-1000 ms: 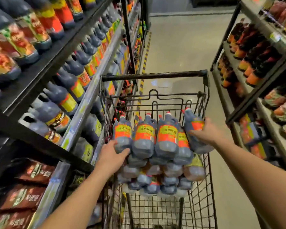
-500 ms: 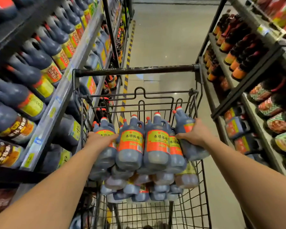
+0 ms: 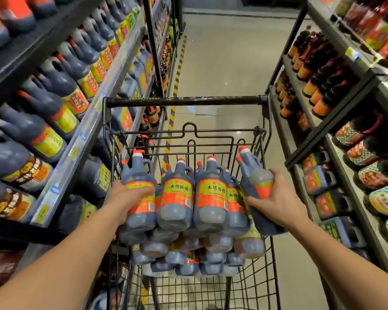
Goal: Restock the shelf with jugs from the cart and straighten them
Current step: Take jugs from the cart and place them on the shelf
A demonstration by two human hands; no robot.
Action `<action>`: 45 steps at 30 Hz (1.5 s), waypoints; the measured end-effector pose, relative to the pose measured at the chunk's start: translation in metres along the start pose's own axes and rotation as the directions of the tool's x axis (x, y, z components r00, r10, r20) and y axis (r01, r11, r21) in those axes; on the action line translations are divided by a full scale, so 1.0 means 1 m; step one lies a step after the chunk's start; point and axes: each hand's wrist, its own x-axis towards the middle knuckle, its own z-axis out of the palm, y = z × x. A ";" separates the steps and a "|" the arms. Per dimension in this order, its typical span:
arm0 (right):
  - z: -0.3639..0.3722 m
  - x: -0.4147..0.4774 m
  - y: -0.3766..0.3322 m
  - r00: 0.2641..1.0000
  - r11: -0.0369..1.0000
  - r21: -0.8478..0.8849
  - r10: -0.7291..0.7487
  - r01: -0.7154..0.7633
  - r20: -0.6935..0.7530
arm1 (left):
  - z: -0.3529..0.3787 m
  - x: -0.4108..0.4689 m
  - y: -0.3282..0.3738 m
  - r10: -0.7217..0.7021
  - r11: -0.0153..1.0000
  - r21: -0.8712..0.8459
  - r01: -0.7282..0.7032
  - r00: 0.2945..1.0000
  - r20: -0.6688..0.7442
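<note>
Cart (image 3: 184, 101): at 12 o'clock, its basket holds stacked jugs (image 3: 177, 198).
Left hand (image 3: 124, 198): grips the end jug (image 3: 141, 211) at 9 o'clock.
Right hand (image 3: 276, 198): grips the tilted jug (image 3: 254, 173) at 3 o'clock.
Left shelf (image 3: 87, 128): 9 o'clock, full.

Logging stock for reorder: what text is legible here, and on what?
"水塔陈醋": label of middle-left jug in the cart.
"水塔陈醋": label of middle-right jug.
Small print, shelf jugs, price tags: too blurred.
Leftmost jug in left hand, tilted jug in right hand: nothing legible.
</note>
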 end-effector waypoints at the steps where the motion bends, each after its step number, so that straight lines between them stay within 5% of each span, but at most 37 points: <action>1: -0.002 -0.003 -0.003 1.000 1.000 0.020 -0.016 0.017 -0.016 | -0.004 -0.008 0.000 0.039 0.999 -0.021 -0.039 0.999 -0.004; 15: -0.052 -0.068 -0.105 0.869 0.860 0.190 -0.422 0.474 -0.260 | -0.103 -0.163 0.017 0.519 0.814 -0.171 -0.556 0.827 -0.218; 26: -0.034 -0.207 -0.212 0.740 0.666 0.326 -0.576 0.671 -0.348 | -0.227 -0.277 -0.018 0.671 0.639 -0.164 -0.752 0.648 -0.360; 37: 0.025 -0.326 -0.304 0.588 0.445 0.446 -0.766 0.776 -0.259 | -0.348 -0.328 -0.089 0.596 0.668 -0.092 -0.738 0.605 -0.527; 45: 0.066 -0.350 -0.380 0.578 0.425 0.587 -0.810 0.689 -0.092 | -0.395 -0.309 -0.116 0.412 0.775 -0.091 -0.625 0.609 -0.678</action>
